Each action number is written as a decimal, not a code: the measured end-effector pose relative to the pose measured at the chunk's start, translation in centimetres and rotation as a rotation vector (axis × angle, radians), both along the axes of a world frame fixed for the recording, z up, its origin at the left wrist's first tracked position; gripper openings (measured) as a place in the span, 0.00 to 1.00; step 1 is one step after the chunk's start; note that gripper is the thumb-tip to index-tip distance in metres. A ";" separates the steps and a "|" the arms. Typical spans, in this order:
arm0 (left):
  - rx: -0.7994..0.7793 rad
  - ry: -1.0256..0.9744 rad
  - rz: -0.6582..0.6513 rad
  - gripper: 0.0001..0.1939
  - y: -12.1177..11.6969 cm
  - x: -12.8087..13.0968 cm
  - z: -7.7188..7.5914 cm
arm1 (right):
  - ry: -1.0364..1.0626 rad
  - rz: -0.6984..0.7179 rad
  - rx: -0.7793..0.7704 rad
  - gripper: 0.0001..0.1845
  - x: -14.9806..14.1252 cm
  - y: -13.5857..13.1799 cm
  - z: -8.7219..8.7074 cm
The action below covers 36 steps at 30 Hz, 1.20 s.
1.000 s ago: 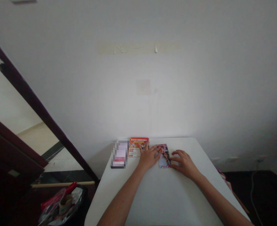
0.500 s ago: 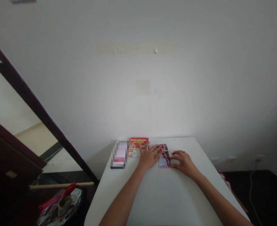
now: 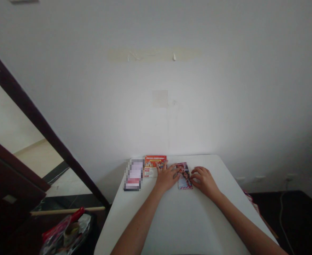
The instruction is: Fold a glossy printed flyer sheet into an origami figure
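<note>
A small printed picture card (image 3: 184, 180) with pink and dark figures lies on the white table (image 3: 182, 216). My left hand (image 3: 167, 178) rests flat with its fingers spread, some of them on the card's left edge and others reaching over a red and white flyer (image 3: 151, 172). At the card's right edge is my right hand (image 3: 203, 180), its curled fingers and thumb drawn together on that edge. The fingers hide part of the flyer and the card's edges.
A phone (image 3: 134, 175), its screen blurred, lies left of the flyer. Behind the table rises a pale wall (image 3: 156, 124). On the floor to the left stands a dark bin (image 3: 89, 230) with a bag and rubbish inside. A dark frame (image 3: 44, 124) leans diagonally beside it.
My right hand's thumb and fingers have closed toward each other at the card's right edge. The left hand and the card have hardly moved; the view has shifted slightly.
</note>
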<state>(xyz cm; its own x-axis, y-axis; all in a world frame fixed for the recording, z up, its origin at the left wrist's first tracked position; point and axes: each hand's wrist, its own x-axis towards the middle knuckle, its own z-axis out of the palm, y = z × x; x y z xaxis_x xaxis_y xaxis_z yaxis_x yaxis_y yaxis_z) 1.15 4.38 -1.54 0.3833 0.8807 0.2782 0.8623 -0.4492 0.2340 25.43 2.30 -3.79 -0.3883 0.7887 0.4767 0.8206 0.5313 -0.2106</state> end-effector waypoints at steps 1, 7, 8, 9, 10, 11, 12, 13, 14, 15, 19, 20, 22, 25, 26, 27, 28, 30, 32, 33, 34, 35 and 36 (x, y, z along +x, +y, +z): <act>0.000 0.002 0.001 0.22 0.0 0.0 0.0 | -0.003 -0.012 0.003 0.05 -0.1 0.3 0.0; 0.010 0.016 0.000 0.22 -0.1 0.0 0.2 | -0.002 -0.068 0.016 0.05 -0.5 1.7 0.2; 0.012 0.013 0.000 0.22 -0.1 0.0 0.2 | 0.002 -0.078 0.017 0.05 -0.6 1.9 0.2; 0.011 0.011 0.000 0.22 -0.1 0.0 0.2 | 0.005 -0.089 0.017 0.05 -0.6 2.0 0.3; 0.010 0.010 0.000 0.22 -0.1 0.0 0.3 | 0.008 -0.101 0.017 0.06 -0.7 2.2 0.3; 0.007 0.010 0.001 0.21 -0.1 0.0 0.3 | 0.008 -0.111 0.017 0.06 -0.8 2.4 0.4; 0.003 0.010 0.003 0.21 -0.1 0.0 0.3 | 0.005 -0.119 0.017 0.06 -0.9 2.6 0.4; -0.003 0.009 0.006 0.21 -0.1 0.0 0.3 | 0.003 -0.125 0.017 0.06 -1.0 2.7 0.4; -0.008 0.008 0.008 0.21 -0.1 0.0 0.3 | 0.001 -0.128 0.017 0.07 -1.0 2.9 0.5; -0.012 0.006 0.010 0.21 -0.1 0.0 0.3 | 0.001 -0.127 0.017 0.07 -1.1 3.0 0.5; -0.003 0.005 0.017 0.22 -0.1 0.0 0.1 | 0.021 -0.108 0.010 0.07 -0.9 3.2 0.3; 0.003 0.004 0.015 0.22 -0.1 0.0 0.0 | 0.027 -0.102 0.008 0.08 -0.8 3.1 0.2; 0.011 0.002 0.002 0.22 -0.1 0.0 -0.1 | 0.034 -0.092 0.005 0.08 -0.6 3.0 -0.1; 0.017 -0.009 -0.011 0.22 -0.1 -0.1 -0.2 | 0.051 -0.092 0.006 0.08 -0.6 2.7 -0.3; 0.019 -0.011 -0.014 0.22 -0.1 -0.1 -0.2 | 0.056 -0.091 0.007 0.08 -0.6 2.7 -0.4; 0.023 -0.012 -0.016 0.22 -0.1 -0.2 -0.2 | 0.060 -0.086 0.007 0.08 -0.6 2.6 -0.4; 0.027 -0.009 -0.019 0.22 -0.2 -0.2 -0.1 | 0.064 -0.081 0.007 0.08 -0.7 2.6 -0.4; 0.038 0.000 -0.022 0.22 -0.4 -0.2 -0.1 | 0.066 -0.067 0.001 0.09 -0.8 2.4 -0.4; 0.042 0.007 -0.023 0.22 -0.6 -0.2 -0.1 | 0.063 -0.053 -0.012 0.09 -0.9 2.1 -0.4; 0.041 0.008 -0.022 0.22 -0.7 -0.2 -0.1 | 0.060 -0.048 -0.019 0.09 -0.9 2.0 -0.4; 0.038 0.008 -0.020 0.21 -0.8 -0.2 -0.2 | 0.057 -0.045 -0.024 0.09 -0.8 1.9 -0.4; 0.031 0.007 -0.018 0.21 -0.9 -0.2 -0.3 | 0.055 -0.044 -0.027 0.08 -0.8 1.8 -0.4; 0.022 0.006 -0.019 0.20 -1.0 -0.2 -0.4 | 0.053 -0.046 -0.027 0.08 -0.8 1.7 -0.4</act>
<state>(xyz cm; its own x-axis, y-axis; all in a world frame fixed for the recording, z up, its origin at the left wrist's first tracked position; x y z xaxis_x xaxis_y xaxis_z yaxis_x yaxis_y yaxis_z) 0.97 3.38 -1.90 0.4016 0.8670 0.2948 0.8548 -0.4704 0.2190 24.61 4.02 -4.21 -0.3256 0.8182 0.4738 0.8315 0.4863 -0.2685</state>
